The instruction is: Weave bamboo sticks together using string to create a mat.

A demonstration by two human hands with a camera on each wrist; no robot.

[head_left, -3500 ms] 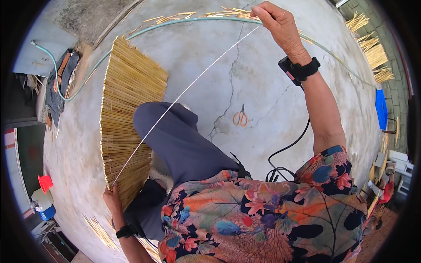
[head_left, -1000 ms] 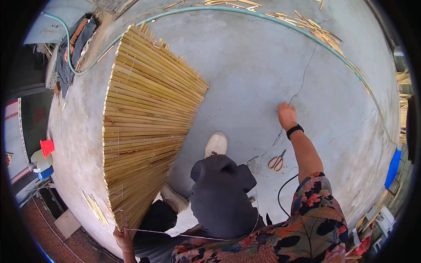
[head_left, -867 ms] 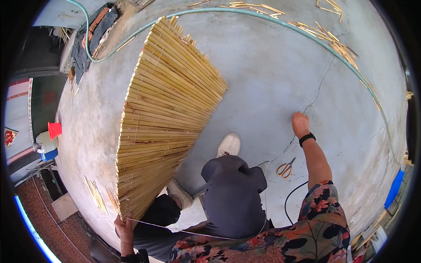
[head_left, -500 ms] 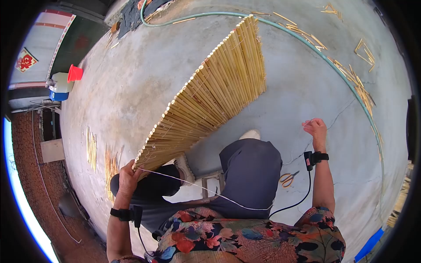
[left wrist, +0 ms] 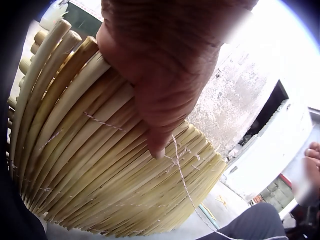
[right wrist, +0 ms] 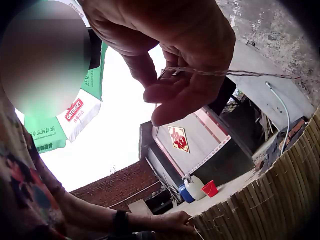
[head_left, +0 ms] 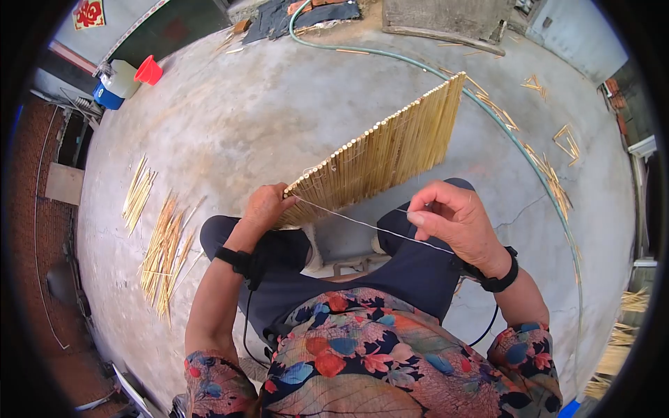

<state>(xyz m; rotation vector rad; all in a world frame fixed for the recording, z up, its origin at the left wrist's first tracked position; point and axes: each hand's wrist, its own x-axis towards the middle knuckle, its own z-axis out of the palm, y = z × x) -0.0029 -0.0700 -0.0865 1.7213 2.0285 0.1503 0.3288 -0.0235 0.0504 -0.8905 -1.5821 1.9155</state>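
A mat of stalks (head_left: 394, 150), bound side by side with thread, stands on edge before the knees and slants away to the right. My left hand (head_left: 263, 207) grips its near end, the thumb lying across the stalks in the left wrist view. From beside that thumb a thin white string (head_left: 352, 219) runs right, over the lap. My right hand (head_left: 456, 219) is raised above the right thigh with thumb and fingers together. The right wrist view shows twisted string (right wrist: 250, 74) pinched in its fingers. A short thin strand also sticks out from these fingertips towards the mat.
Loose stalks (head_left: 164, 258) lie on the concrete floor at left. A green hose (head_left: 519, 143) curves past the mat's far end, with scattered stalk pieces (head_left: 547, 177) along it. A red bucket (head_left: 148, 70) stands at the back left.
My right hand has come from out over the floor at right to above the thigh, near the mat. The mat has swung from the left to the middle, my left hand still gripping its end.
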